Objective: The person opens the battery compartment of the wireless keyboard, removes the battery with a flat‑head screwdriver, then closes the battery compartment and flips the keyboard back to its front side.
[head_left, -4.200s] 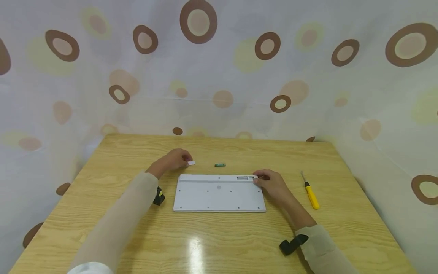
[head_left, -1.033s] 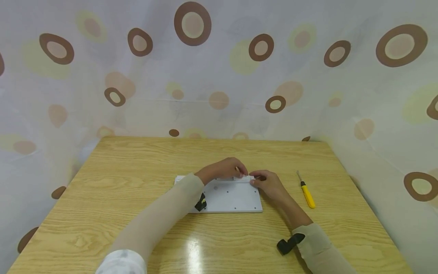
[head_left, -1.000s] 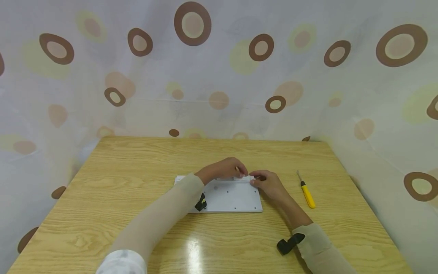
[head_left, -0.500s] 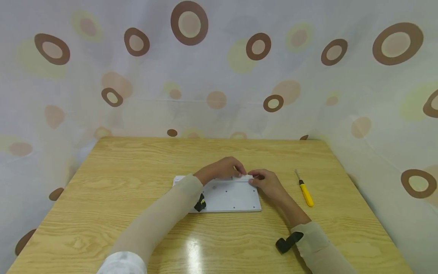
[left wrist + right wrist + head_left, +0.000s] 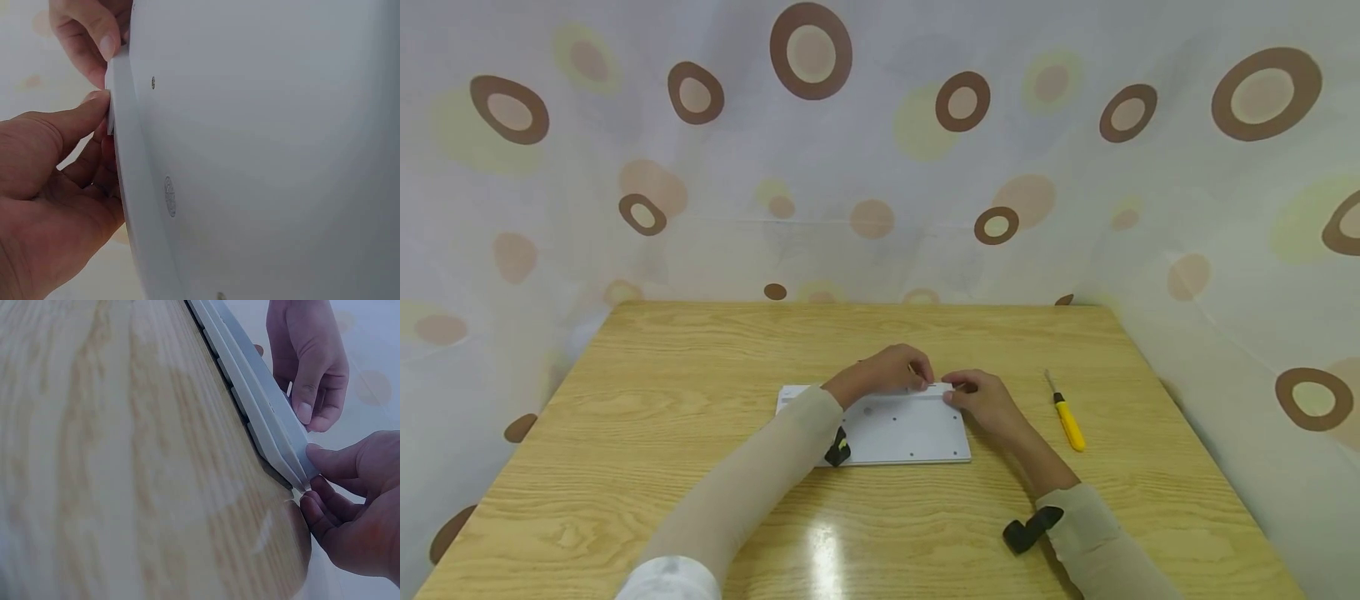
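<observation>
A white keyboard [image 5: 895, 433] lies face down on the wooden table, screws in its back. At the battery slot on its far raised edge, my left hand [image 5: 898, 367] pinches a small white battery cover [image 5: 110, 122] between thumb and fingers. The left wrist view shows the cover's end standing slightly off the edge, beside the left thumb. My right hand [image 5: 988, 400] grips the keyboard's far right corner, its thumb on the back and its fingers curled below, as the right wrist view [image 5: 359, 506] shows. Left hand and sleeve hide part of the keyboard's left half.
To the right lies a screwdriver [image 5: 1069, 423] with a yellow handle, its tip pointing away. A patterned cloth [image 5: 880, 150] hangs behind and beside the wooden table [image 5: 880, 533]. Black camera mounts sit on both wrists.
From the table left of the keyboard, my left hand has carried the white cover right to the battery slot; lately it shifts slightly. The green battery seen earlier is hidden. The right hand keeps its corner.
</observation>
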Motion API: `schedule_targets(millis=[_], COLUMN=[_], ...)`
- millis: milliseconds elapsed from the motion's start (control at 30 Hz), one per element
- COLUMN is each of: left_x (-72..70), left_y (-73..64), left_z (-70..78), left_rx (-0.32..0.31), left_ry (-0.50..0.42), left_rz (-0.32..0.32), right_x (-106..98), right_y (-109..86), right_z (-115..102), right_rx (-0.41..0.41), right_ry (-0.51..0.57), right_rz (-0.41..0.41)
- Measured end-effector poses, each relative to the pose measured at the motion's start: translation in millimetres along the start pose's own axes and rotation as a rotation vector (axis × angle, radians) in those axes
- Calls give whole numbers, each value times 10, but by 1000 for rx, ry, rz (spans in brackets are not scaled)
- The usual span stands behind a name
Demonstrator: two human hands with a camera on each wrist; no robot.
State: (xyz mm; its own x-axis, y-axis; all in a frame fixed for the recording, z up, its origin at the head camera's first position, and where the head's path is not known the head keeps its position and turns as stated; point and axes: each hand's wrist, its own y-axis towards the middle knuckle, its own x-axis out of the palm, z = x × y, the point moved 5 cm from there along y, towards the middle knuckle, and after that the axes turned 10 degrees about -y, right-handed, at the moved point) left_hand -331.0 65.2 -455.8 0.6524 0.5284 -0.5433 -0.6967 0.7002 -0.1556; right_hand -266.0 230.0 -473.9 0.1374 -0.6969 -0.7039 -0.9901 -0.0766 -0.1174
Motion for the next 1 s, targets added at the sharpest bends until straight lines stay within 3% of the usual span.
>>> schedule_targets(millis=[333,700,1000], left_x=[-21,-29,10], left_y=[-13,-42,-16], left_z=[-26,-28,-17], left_rx=[-15,25,24], left_ry=[-63,-78,-25], left_rz=[-4,-13,0], right_x=[9,3,-12], right_y=[14,15,0], right_z=[6,-1,7], right_rx=[-5,2,-2], right_ry=[-11,-40,-21], right_rz=[-1,8,10])
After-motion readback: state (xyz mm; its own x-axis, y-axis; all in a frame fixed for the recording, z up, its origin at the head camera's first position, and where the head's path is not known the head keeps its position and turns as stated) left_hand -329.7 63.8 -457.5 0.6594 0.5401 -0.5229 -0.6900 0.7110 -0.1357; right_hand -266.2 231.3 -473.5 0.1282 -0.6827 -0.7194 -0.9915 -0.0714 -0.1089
